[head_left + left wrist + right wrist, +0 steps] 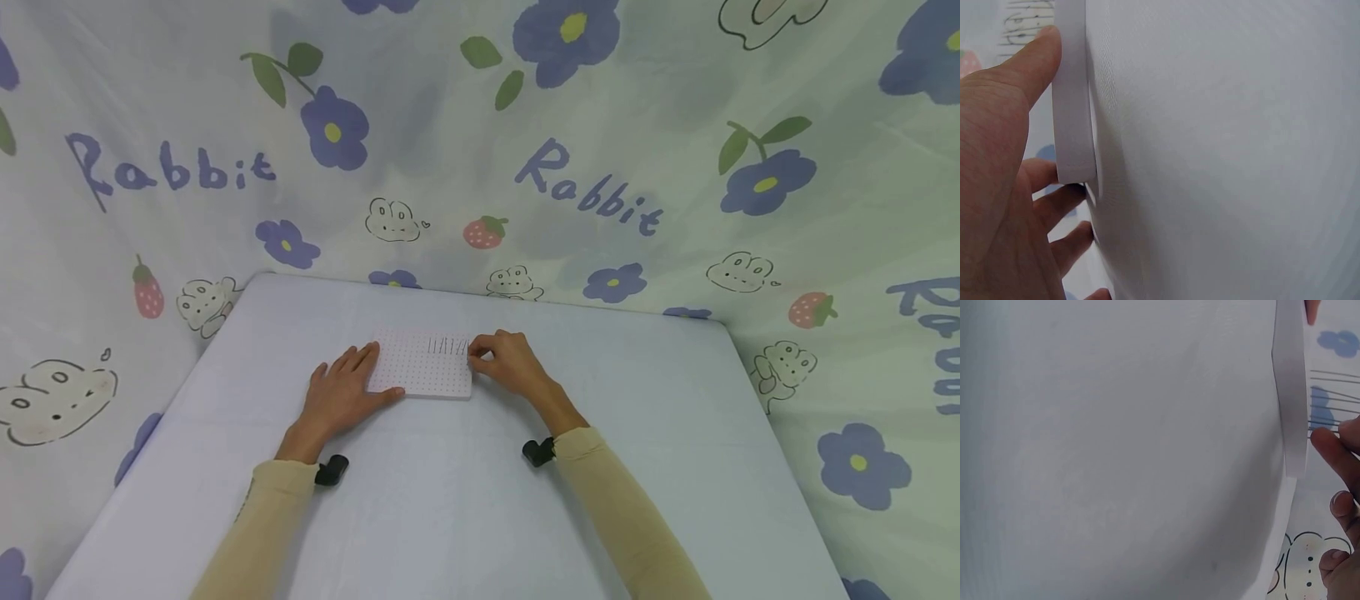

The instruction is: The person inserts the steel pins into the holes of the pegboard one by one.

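Note:
A white board (420,379) dotted with rows of small holes lies on the table. Several thin dark pins (437,346) stand in a row along its far right part, some of them leaning. My left hand (341,396) rests at the board's left side, fingers spread along that edge and thumb on the near edge. At the far right end of the row, my right hand (513,362) pinches a thin pin between thumb and index finger. The right wrist view shows those fingertips (1325,444) close above the board's edge (1293,406); whether the pin's lower end sits in a hole cannot be told.
A white cloth covers the table (465,500). Behind it hangs a curtain (450,167) printed with flowers, rabbits and strawberries. Each wrist carries a small black camera (332,471).

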`<state>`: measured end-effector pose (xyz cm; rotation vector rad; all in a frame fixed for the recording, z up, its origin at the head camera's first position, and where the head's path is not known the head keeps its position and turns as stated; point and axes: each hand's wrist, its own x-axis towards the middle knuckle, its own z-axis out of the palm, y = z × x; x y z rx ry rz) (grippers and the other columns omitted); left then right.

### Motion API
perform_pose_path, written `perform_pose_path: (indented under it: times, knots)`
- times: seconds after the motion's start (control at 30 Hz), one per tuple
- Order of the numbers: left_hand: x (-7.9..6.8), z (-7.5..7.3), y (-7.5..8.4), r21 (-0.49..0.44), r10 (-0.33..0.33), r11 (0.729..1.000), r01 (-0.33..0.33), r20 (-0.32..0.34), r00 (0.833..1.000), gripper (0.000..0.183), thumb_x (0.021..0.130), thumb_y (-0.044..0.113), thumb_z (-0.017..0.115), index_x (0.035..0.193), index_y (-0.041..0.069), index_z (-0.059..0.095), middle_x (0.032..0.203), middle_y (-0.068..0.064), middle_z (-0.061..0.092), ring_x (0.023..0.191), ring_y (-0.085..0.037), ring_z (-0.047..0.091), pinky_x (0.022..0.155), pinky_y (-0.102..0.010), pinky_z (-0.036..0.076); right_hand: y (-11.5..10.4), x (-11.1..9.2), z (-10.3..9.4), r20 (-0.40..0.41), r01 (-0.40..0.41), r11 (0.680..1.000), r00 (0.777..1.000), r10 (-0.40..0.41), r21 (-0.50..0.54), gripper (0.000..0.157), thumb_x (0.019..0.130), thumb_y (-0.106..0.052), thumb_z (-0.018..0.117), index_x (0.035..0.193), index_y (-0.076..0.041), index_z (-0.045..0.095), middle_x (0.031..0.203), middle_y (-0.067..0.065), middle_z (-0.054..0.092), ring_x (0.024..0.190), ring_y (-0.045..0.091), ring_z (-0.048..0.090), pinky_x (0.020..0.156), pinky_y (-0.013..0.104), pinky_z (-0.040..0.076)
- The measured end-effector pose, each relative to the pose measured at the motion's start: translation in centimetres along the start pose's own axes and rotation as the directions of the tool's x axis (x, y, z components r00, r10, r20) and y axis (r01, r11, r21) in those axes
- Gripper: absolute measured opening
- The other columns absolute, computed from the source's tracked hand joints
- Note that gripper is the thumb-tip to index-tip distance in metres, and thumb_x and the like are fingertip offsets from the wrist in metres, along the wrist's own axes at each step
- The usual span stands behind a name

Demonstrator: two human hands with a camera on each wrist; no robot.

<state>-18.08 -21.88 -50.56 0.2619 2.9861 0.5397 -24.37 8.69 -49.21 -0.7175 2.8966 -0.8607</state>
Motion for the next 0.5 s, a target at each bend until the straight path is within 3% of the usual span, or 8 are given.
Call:
perform_pose_path:
  times: [0.17, 0.37, 0.5]
  knots:
    - [0.42, 0.07, 0.35, 0.003, 0.013, 1.0, -0.013, 0.011, 1.0, 0.102, 0.089, 0.066, 0.062, 0.16, 0.004, 0.024, 0.163, -0.018, 0.028, 0.15, -0.044, 0.022, 0.113, -0.074, 0.012, 0.19, -0.27, -0.06, -0.014, -0.01, 1.0, 1.0, 0.01, -0.019, 0.009, 0.092, -0.025, 0.073, 0.1, -0.022, 0.076, 0.095, -0.009, 0.076, 0.079, 0.01, 0.055, 0.075, 0.031, 0.044]
    - [0.4, 0.11, 0.35, 0.004, 0.011, 1.0, -0.011, 0.007, 1.0, 0.104, 0.088, 0.07, 0.061, 0.16, 0.004, 0.024, 0.164, -0.017, 0.028, 0.15, -0.043, 0.022, 0.113, -0.073, 0.013, 0.04, -0.35, -0.09, 0.04, -0.086, 0.996, 0.995, 0.087, -0.034, 0.013, 0.094, -0.03, 0.071, 0.105, -0.023, 0.075, 0.102, -0.011, 0.074, 0.092, 0.011, 0.06, 0.091, 0.039, 0.047]
    - [0.32, -0.18, 0.06, 0.017, 0.012, 1.0, -0.012, 0.011, 1.0, 0.103, 0.089, 0.07, 0.059, 0.159, 0.003, 0.024, 0.163, -0.019, 0.029, 0.149, -0.044, 0.023, 0.112, -0.073, 0.014, -0.03, -0.46, -0.95, 0.046, -0.107, 0.994, 0.993, 0.107, -0.004, 0.016, 0.096, -0.03, 0.07, 0.109, -0.022, 0.074, 0.103, -0.01, 0.073, 0.089, 0.013, 0.06, 0.082, 0.036, 0.051]
